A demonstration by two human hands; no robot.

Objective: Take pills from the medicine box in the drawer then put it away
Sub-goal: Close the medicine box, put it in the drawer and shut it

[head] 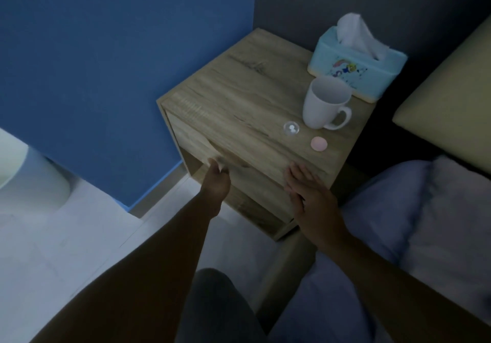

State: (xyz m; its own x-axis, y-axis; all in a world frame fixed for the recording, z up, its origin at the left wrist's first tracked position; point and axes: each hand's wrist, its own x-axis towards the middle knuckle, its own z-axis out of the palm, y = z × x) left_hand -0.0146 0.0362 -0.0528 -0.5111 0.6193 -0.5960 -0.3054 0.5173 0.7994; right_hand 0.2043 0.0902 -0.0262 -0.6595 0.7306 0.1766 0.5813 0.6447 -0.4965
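While the light is dim, a small clear round container (291, 128) shows right of frame centre on the wooden bench (239, 98), with two white pills (291, 128) inside it. A round pink lid (318, 143) lies flat just beside it, lower right, apart from it. Behind them stands a white mug (325, 106), upright, its inside not visible, and further back in the upper right a light blue tissue box (356, 66) holds a white tissue (358, 33) sticking up. The drawer (202, 140) front looks closed or nearly so. At its lower edge the left hand (215, 180) has its fingers curled on the front. The right hand (308, 191) lies open and flat, fingers spread, against the bench's near corner. Both hands are below the container and well apart from it.
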